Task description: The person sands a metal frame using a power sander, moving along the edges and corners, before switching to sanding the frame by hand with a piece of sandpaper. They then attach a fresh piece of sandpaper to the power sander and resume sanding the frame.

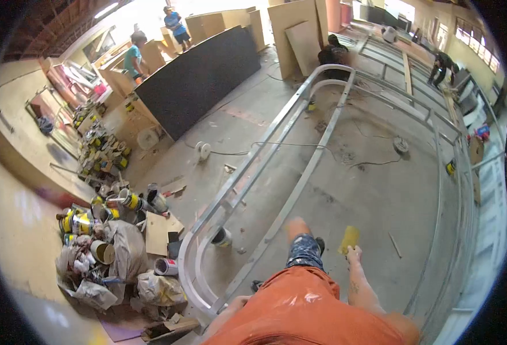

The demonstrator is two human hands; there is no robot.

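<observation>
My right hand (354, 253) is closed around the edge of a flat yellow pad (349, 238), held over the concrete floor to the right of my knee. What the pad is made of, I cannot make out. On my left side the forearm (228, 313) shows partly beside my orange shirt, close to the curved end of a long metal frame (187, 259). The fingers of that hand are hidden. My legs stand inside the frame, whose rails run away from me on both sides.
Paint cans (131, 199) and plastic bags (128, 247) are heaped at left. A dark curved panel (201, 80) stands behind. A cable crosses the rails from a white spool (203, 150). A thin stick (394, 245) lies at right. Several people are farther back.
</observation>
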